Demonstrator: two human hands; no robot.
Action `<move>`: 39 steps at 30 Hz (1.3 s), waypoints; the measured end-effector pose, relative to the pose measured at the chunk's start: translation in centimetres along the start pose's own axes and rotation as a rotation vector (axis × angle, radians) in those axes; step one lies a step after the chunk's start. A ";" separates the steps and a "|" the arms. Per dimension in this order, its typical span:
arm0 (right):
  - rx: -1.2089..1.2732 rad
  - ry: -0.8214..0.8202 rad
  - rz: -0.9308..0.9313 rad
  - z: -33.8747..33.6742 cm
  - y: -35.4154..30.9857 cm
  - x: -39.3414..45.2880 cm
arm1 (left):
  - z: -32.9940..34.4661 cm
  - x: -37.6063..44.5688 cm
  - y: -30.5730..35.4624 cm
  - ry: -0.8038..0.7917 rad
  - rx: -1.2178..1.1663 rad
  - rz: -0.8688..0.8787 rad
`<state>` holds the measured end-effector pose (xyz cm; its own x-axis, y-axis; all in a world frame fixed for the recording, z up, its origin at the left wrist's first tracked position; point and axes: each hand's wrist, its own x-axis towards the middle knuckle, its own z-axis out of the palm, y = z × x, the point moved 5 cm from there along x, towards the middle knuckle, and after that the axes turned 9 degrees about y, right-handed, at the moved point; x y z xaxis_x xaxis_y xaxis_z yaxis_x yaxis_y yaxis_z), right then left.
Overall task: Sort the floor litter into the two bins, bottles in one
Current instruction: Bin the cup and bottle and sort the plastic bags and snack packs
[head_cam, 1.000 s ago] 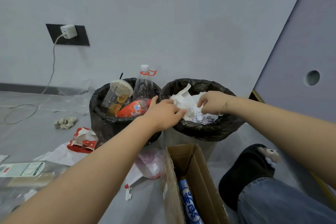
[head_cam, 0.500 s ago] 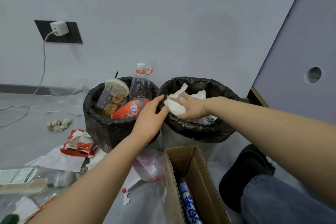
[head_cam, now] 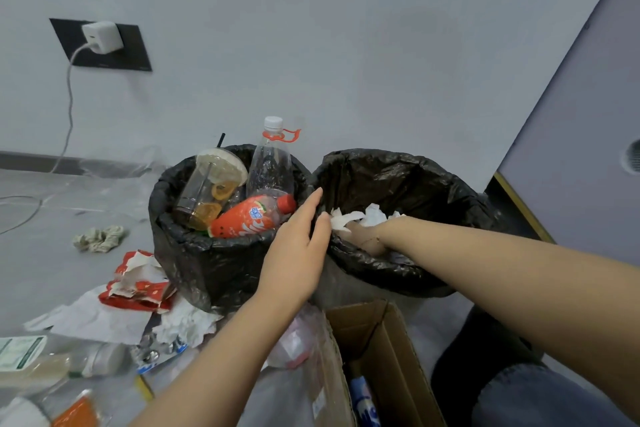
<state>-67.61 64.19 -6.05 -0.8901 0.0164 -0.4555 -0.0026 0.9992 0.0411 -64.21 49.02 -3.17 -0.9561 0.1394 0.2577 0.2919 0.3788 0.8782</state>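
Paper wad: white, crumpled, lying in the right bin, low against the near-left wall of the liner. More white scraps sit just beyond it.

My right hand is down inside that bin, directly under and behind the wad, touching it. Fingers are buried in paper and behind the rim; I cannot tell if they grasp it or just press.

My left hand lies flat, fingers straight and together, resting on the seam where the two rims meet. It holds nothing. Fingertips point away from me, towards the wall.

Left bin, touching the right one: clear bottle upright, red bottle lying with cap towards the left hand, cup tilted.

Judgement: paper is in; right hand must come straight up and out. Remaining litter lies left of the bins on the floor, nearer the left hand: red wrapper, floor bottle. Box stands near me.
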 end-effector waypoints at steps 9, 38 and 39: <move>0.009 0.418 -0.221 -3.2 2.9 -6.6 | -0.8 -0.2 0.2 -0.045 -0.088 -0.075; -0.229 0.122 -0.311 6.8 -14.0 -5.3 | -3.6 -13.0 -18.6 -0.005 0.610 0.029; -0.220 0.132 -0.317 6.8 -14.0 -5.2 | -3.9 -13.0 -18.9 0.042 0.576 0.035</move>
<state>-59.82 50.36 -10.34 -0.8804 -0.3106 -0.3584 -0.3712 0.9216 0.1131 -57.35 36.44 -21.55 -0.9422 0.1292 0.3090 0.2791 0.8129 0.5112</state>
